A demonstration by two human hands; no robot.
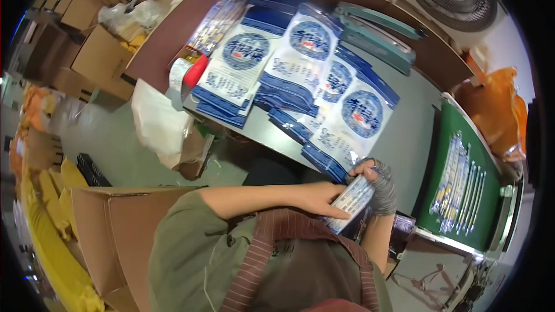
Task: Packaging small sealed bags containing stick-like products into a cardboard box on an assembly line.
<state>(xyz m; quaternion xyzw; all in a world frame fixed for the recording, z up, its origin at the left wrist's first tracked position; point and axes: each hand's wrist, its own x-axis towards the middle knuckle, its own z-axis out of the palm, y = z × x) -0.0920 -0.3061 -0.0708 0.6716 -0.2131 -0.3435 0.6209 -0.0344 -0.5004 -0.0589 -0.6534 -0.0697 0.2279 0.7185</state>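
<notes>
Close to my body, just off the table's front edge, I hold a bundle of slim white-and-blue wrapped packets. My left hand is closed on its lower left side, thumb lying across it. Around the upper right end curl the fingers of my right hand, which is wrapped in a grey covering. A clear plastic edge shines by the right fingertips; whether it belongs to the bundle I cannot tell. Just beyond lie flat white-and-blue printed bags, overlapping in stacks across the table.
A teal bag sealer stands at the back right. On the left are a red-handled tape dispenser and more slim packets. A green conveyor belt carries similar packets at right. An open carton stands beside me.
</notes>
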